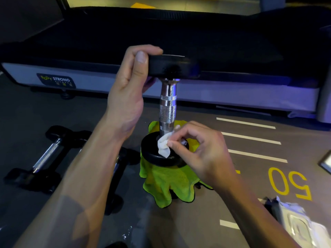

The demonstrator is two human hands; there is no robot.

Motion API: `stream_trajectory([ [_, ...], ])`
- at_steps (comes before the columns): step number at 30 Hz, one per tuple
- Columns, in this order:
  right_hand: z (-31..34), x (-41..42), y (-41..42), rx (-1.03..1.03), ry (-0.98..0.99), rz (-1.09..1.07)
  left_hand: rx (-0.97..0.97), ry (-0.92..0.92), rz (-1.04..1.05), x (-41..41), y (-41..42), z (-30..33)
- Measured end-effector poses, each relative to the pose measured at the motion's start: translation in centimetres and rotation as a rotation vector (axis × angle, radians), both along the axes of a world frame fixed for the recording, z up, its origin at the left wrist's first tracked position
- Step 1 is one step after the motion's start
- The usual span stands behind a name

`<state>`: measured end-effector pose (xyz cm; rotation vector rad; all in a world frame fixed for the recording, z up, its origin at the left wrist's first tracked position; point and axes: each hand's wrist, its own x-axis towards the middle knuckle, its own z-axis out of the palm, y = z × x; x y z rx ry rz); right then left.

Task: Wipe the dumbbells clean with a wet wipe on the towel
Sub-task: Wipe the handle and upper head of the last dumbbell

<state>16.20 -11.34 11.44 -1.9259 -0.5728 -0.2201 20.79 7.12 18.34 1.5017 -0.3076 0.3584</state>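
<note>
Our left hand grips the upended dumbbell — right hand pinching the wipe; we should circle the collar, keeping it steady on the towel.

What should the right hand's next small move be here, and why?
Probably slide the wipe up the metal handle. The right hand pinches it at the handle's base, on the lower weight, while the left hand steadies the upright dumbbell on the towel.
</note>
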Motion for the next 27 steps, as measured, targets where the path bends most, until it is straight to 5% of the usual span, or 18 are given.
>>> stream_trajectory([
  [3, -0.1, 0.0, -0.3, 0.007, -0.032, 0.009, 0.004, -0.005, 0.000, 0.0, -0.1, -0.1],
  [7, 0.1, 0.1, 1.2, 0.404, 0.136, -0.128, -0.011, -0.010, 0.018, 0.1, 0.0, -0.3],
  [10, 2.5, 1.9, 3.1, 0.506, 0.033, -0.254, -0.011, -0.034, 0.010, -0.2, 0.3, -0.4],
  [14, 3.3, 2.1, 4.5, 0.356, -0.138, -0.304, 0.014, -0.068, 0.027, -0.4, 0.5, -0.4],
  [19, 0.6, -0.8, 3.1, 0.171, -0.084, -0.284, 0.018, -0.068, 0.014, -0.6, 0.1, -0.4],
  [27, 3.3, 2.7, 4.7, 0.396, -0.148, -0.384, 0.063, -0.072, 0.001, -0.1, -0.3, 0.0],
])
